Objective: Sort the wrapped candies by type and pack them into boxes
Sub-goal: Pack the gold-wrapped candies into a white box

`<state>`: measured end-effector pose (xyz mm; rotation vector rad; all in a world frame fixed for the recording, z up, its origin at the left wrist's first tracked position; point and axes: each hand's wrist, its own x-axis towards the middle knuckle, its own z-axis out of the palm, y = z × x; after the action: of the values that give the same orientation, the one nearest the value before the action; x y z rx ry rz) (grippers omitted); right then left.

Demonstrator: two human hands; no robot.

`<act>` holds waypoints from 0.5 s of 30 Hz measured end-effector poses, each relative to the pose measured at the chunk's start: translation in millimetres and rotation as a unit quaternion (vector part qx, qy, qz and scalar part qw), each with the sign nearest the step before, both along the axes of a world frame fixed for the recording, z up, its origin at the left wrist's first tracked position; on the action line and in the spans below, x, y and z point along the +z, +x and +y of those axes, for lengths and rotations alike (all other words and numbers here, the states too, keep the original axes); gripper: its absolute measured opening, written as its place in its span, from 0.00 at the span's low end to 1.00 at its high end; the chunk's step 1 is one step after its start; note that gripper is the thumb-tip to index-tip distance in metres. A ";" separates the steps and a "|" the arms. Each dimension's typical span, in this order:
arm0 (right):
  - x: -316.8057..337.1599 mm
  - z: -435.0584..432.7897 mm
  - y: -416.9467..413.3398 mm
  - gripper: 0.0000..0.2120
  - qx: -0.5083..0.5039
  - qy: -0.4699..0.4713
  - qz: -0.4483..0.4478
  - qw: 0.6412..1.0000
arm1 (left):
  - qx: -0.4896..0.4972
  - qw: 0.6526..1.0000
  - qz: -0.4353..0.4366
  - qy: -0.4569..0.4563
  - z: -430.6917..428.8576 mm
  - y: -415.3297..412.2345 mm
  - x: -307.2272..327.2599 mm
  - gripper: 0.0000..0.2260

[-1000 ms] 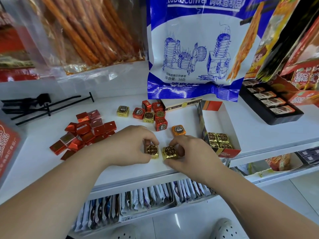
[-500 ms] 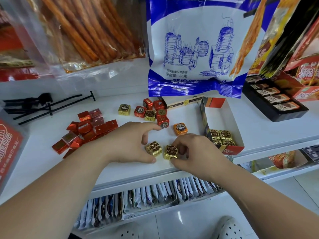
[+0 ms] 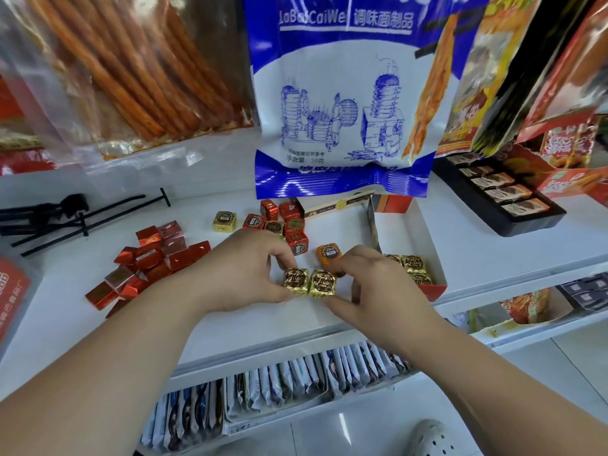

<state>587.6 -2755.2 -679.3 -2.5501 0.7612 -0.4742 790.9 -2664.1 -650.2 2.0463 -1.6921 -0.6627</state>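
Two gold foil-wrapped cube candies [image 3: 304,286] are sitting side by side, touching, on the white shelf [image 3: 263,320], just left of the open white cardboard box [image 3: 404,232]. The left hand [image 3: 243,268] is pinching the left cube [image 3: 296,280] and the right hand [image 3: 371,284] is pinching the right cube [image 3: 323,283], so each grip is closing on a candy.

Packing is looking barely begun. Roughly four boxed gold cubes [image 3: 413,264] are lying in the box's near end, though the right hand is hiding part of that corner. An orange foil cube [image 3: 329,255], a mixed cluster of red and gold cubes [image 3: 279,222] and a pile of flat red foil bars [image 3: 148,261] are lying loose and waiting to be sorted. The foils are catching light, glossy and crinkled, with round seals showing on the cube tops.
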 end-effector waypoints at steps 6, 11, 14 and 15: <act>22.3 -29.3 -29.4 0.16 -0.080 -0.062 -0.017 0.995 | 0.054 0.997 0.028 -0.047 -18.0 -15.8 6.5 0.12; 26.1 -78.5 -68.6 0.13 -0.210 -0.017 -0.047 0.977 | 0.128 0.987 0.057 -0.084 -54.5 -46.0 5.4 0.13; 21.8 -95.1 -83.9 0.13 -0.240 0.034 -0.054 0.969 | 0.150 0.974 0.116 -0.122 -79.8 -72.0 0.9 0.11; 20.9 -97.4 -85.6 0.13 -0.248 0.053 -0.062 0.965 | 0.155 0.973 0.110 -0.129 -87.7 -78.6 -2.6 0.11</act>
<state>502.1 -2852.6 -658.4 -2.1929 1.3428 -0.7184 712.3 -2751.7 -652.8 1.9161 -1.2295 -0.5129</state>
